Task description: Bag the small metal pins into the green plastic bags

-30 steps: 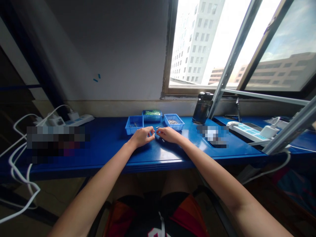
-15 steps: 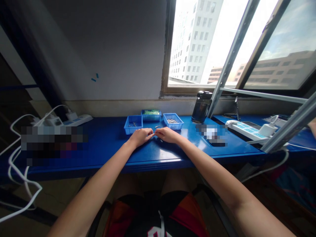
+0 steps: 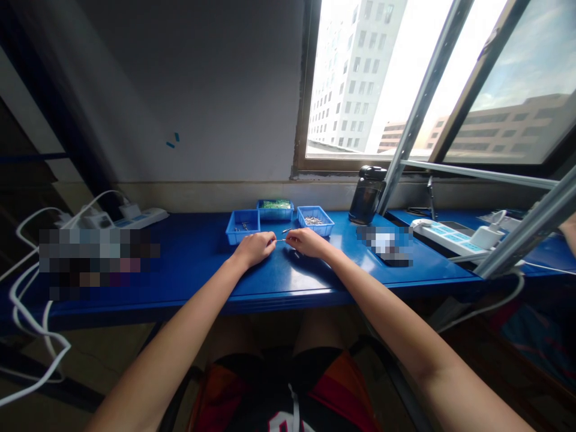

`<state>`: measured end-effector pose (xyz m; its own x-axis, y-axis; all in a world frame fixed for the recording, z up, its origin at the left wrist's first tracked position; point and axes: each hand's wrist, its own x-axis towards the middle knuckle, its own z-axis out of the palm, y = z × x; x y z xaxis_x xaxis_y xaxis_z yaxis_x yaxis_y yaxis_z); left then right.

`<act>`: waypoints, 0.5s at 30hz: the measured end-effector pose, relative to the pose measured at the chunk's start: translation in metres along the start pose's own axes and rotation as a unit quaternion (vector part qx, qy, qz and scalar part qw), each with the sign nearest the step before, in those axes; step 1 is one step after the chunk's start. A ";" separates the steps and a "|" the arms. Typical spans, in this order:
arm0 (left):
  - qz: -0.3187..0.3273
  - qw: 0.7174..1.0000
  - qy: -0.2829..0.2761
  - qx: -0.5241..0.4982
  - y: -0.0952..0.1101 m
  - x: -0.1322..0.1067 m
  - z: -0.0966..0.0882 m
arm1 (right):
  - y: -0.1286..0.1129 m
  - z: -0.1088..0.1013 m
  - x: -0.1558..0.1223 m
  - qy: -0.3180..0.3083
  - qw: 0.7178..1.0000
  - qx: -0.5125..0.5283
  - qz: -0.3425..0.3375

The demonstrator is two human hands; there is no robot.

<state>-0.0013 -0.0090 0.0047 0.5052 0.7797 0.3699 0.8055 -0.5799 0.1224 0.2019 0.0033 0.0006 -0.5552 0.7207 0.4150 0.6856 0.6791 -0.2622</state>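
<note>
- Left hand and right hand have parted slightly since half a second ago in the head view; a thin rod spans between, fingertips of both closed on it.
- Just beyond stand three blue bins; black bottle farther right.
- Fingers hide the rod's ends; pixelated clutter is unreadable.

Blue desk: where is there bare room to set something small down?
The blue desk has bare room between the left tray and the left blurred patch, and less between the right forearm and the right blurred patch. It is crowded around the left hand, right hand and thin piece between them.
</note>
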 end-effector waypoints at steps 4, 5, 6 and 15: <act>0.004 1.000 0.000 -0.002 0.001 0.000 -0.001 | 0.000 0.001 0.000 0.003 1.000 0.002 -0.002; 0.004 1.000 -0.003 -0.001 0.001 0.000 -0.001 | 0.001 0.001 0.000 0.002 1.000 0.003 -0.003; 0.004 1.000 -0.007 0.000 0.001 0.001 -0.001 | 0.001 0.001 0.000 0.001 1.000 0.003 -0.004; 0.010 1.000 -0.026 0.001 -0.002 0.002 0.002 | 0.001 0.001 0.000 0.003 1.000 0.004 0.003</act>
<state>-0.0013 -0.0062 0.0032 0.5375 0.7789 0.3232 0.7953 -0.5956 0.1127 0.2014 0.0041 -0.0006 -0.5493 0.7236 0.4180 0.6847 0.6765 -0.2713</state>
